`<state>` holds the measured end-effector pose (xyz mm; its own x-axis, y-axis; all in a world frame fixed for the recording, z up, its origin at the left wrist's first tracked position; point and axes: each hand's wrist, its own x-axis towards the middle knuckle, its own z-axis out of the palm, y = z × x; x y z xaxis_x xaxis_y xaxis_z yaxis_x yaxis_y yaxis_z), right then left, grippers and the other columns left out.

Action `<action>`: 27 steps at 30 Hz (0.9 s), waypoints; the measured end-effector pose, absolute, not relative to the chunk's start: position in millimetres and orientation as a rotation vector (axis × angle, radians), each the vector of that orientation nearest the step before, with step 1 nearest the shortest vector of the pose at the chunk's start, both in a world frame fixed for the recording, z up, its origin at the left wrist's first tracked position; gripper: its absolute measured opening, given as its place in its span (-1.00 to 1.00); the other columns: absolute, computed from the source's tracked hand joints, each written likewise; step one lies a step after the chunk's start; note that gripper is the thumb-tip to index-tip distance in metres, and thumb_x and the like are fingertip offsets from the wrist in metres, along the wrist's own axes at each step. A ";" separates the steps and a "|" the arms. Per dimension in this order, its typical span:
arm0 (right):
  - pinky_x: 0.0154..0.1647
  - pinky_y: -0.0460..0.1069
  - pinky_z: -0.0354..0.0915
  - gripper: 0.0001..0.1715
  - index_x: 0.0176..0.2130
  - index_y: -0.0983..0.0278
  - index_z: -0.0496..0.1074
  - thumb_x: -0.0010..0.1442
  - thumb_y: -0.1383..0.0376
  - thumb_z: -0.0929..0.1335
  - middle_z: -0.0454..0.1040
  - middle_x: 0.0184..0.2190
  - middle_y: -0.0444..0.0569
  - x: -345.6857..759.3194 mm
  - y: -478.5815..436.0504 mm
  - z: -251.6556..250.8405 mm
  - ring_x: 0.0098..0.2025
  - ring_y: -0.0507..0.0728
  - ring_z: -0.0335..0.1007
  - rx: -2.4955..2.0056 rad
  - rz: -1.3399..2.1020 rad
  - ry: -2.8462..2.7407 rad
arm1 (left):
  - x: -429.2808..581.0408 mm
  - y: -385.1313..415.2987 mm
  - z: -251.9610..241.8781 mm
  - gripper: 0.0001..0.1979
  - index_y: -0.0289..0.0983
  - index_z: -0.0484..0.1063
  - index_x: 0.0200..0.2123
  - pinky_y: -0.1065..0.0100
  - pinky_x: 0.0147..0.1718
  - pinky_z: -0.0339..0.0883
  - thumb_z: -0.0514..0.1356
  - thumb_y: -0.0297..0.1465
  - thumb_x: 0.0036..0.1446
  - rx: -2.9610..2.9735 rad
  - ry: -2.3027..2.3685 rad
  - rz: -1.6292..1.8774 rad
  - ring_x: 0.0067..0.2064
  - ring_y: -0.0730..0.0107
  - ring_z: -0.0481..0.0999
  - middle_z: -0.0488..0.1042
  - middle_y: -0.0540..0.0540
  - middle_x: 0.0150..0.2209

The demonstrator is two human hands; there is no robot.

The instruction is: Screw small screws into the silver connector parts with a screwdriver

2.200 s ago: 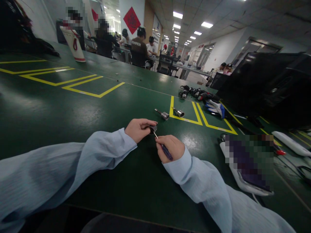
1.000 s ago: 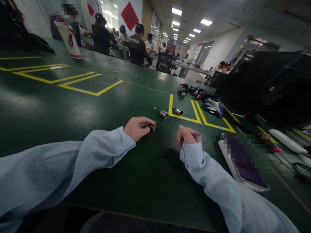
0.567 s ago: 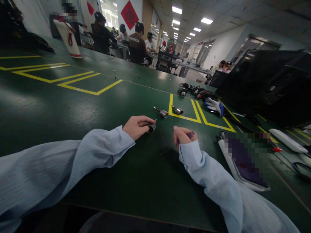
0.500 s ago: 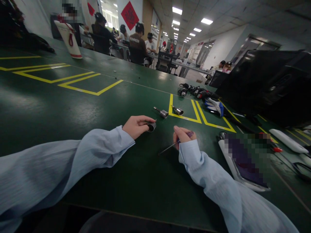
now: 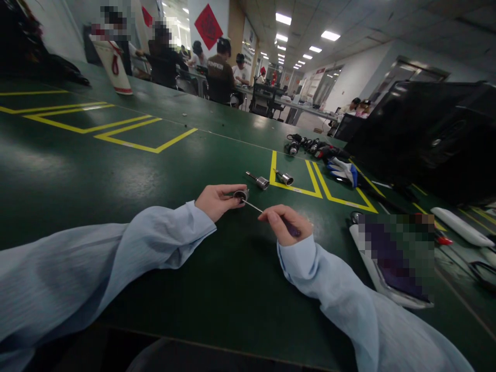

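Note:
My left hand is closed around a round, hollow metal piece, its open end facing right. It resembles a hole saw, though the fingers cover much of it. A screwdriver is gripped in my right hand, its purple handle inside the palm. Its thin shaft points left, and the tip reaches the opening of the metal piece. Beyond my hands lie two similar metal cups with thin shanks, one on the bare green surface and another across a yellow tape line.
On the green table, a phone-like device lies at right. Farther back are blue-white gloves, black tools with cables and a large black case. A white cup stands far left. People sit at tables behind.
My right hand has turned the screwdriver from pointing down-left to pointing up-left, bringing its tip to the metal piece's opening. My left hand has tilted the piece slightly.

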<state>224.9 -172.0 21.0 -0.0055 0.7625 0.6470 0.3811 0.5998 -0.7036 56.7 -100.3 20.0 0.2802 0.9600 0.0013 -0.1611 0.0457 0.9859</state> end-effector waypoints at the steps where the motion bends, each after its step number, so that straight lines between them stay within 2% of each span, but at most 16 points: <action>1: -0.39 -0.04 0.31 -0.80 -0.44 0.29 0.43 0.12 0.30 0.26 0.47 -0.52 -0.06 224.3 -173.3 21.5 -0.45 0.03 0.37 -0.940 0.303 -1.703 | 57.4 -101.1 21.2 -0.59 -0.38 0.49 -0.22 0.14 -0.09 0.40 0.33 -0.53 -0.27 1.196 0.911 1.064 -0.30 0.31 0.55 0.56 -0.10 -0.31; 5: -0.33 -0.03 0.33 -0.87 -0.39 0.33 0.40 0.10 0.42 0.26 0.48 -0.48 0.00 222.4 -175.2 25.6 -0.40 0.05 0.38 -0.800 0.010 -1.960 | 60.1 -103.2 24.4 -0.60 -0.41 0.49 -0.23 0.16 -0.11 0.41 0.30 -0.55 -0.27 1.250 0.976 1.116 -0.28 0.27 0.55 0.57 -0.12 -0.32; 9: -0.37 -0.04 0.35 -0.87 -0.39 0.36 0.40 0.10 0.43 0.25 0.49 -0.49 0.05 219.5 -173.2 27.8 -0.42 0.07 0.38 -0.760 -0.144 -2.071 | 60.9 -103.4 24.5 -0.60 -0.42 0.48 -0.22 0.20 -0.06 0.37 0.28 -0.58 -0.27 1.358 1.010 1.156 -0.20 0.24 0.54 0.56 -0.14 -0.26; 16: -0.36 -0.03 0.34 -0.87 -0.39 0.36 0.40 0.11 0.41 0.26 0.49 -0.48 0.04 217.3 -164.8 16.8 -0.43 0.07 0.37 -0.799 -0.229 -2.034 | 60.5 -105.1 24.2 -0.59 -0.44 0.46 -0.18 0.20 -0.05 0.36 0.26 -0.55 -0.23 1.448 1.025 1.136 -0.16 0.22 0.52 0.53 -0.20 -0.19; 27: -0.39 -0.03 0.33 -0.85 -0.40 0.37 0.39 0.12 0.42 0.24 0.47 -0.50 0.04 214.2 -163.1 17.3 -0.45 0.08 0.36 -0.776 -0.342 -2.059 | 61.3 -108.0 26.0 -0.67 -0.41 0.50 -0.26 0.21 -0.07 0.38 0.25 -0.50 -0.22 1.506 0.995 1.142 -0.18 0.25 0.52 0.52 -0.19 -0.18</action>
<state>214.2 -163.1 17.3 -0.4148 0.3973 0.8186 0.6407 0.7664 -0.0474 61.3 -108.0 26.0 0.2281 0.9558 0.1854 0.0530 -0.2024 0.9779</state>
